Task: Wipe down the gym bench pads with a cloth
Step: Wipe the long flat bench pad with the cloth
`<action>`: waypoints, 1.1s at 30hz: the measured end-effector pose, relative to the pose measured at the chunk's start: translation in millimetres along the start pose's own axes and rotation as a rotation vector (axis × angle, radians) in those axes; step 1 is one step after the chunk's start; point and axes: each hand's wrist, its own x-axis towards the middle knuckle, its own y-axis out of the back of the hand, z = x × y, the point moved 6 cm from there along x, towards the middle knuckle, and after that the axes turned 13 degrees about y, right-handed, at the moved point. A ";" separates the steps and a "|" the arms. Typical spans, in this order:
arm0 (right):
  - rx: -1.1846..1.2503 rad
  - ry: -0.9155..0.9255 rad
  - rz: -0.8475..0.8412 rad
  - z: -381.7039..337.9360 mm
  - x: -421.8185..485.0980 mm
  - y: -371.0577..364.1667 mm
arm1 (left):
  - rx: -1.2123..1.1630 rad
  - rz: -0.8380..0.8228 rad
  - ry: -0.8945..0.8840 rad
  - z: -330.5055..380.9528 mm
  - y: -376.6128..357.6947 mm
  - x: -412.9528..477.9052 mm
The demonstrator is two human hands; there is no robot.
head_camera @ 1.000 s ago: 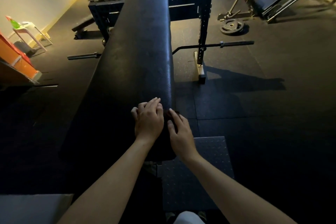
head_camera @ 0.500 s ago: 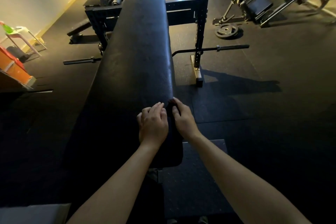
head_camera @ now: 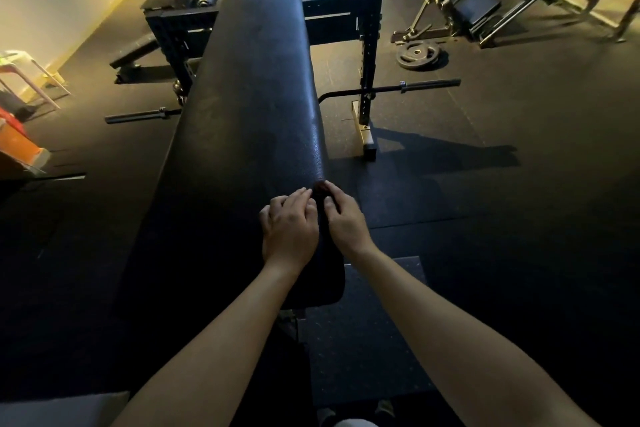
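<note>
A long black bench pad (head_camera: 252, 107) runs away from me down the middle of the view. My left hand (head_camera: 289, 227) lies palm-down on its near right part, fingers slightly bent, pressing on the pad. My right hand (head_camera: 344, 218) sits just beside it at the pad's right edge. Its fingers curl over a small dark cloth (head_camera: 319, 187), of which only a reddish bit shows by the fingertips. The rest of the cloth is hidden under my hands and in shadow.
A black rack frame (head_camera: 367, 55) straddles the bench, with a barbell (head_camera: 415, 87) lying on the floor across it. A weight plate (head_camera: 417, 55) and other machines (head_camera: 485, 3) stand far right. A white plastic chair (head_camera: 31, 73) and an orange object (head_camera: 17, 140) are at left.
My right hand has slid forward along the pad's right edge until level with my left hand. Both hands sit a little farther up the pad than before.
</note>
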 end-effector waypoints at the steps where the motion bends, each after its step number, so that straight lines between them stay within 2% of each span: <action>1: -0.070 0.005 0.010 -0.6 -8.3 3.7 | -0.005 0.001 -0.004 0.4 0.7 -0.7; 5: -0.230 0.160 0.016 -15.0 -45.6 17.5 | -0.022 0.009 0.002 0.3 2.8 -0.4; 7: -0.251 0.172 0.000 -16.1 -50.4 25.1 | -0.038 0.011 0.007 -0.3 3.3 -0.7; 11: -0.117 -0.003 0.109 -6.0 -16.0 44.9 | -0.073 0.016 0.006 -0.9 6.4 -1.1; 13: 0.031 -0.117 0.071 0.8 2.7 34.3 | -0.074 0.012 0.010 -0.6 6.5 -1.3; 15: 0.085 -0.129 -0.007 3.4 6.6 16.7 | -0.064 0.011 0.012 -0.4 6.0 -1.1; 21: -0.132 0.154 -0.016 -0.4 -37.7 19.1 | -0.083 0.027 0.035 -0.1 3.6 -0.7; 28: -0.265 0.272 -0.062 -8.3 -64.9 27.2 | -0.102 0.026 0.026 -0.2 4.6 -0.5; 30: -0.242 0.221 -0.023 -8.9 -44.5 28.9 | -0.095 0.015 0.026 -1.0 3.8 -0.3; 33: -0.046 0.036 0.015 -9.2 -5.3 18.3 | -0.077 -0.002 0.023 -1.5 2.4 -0.2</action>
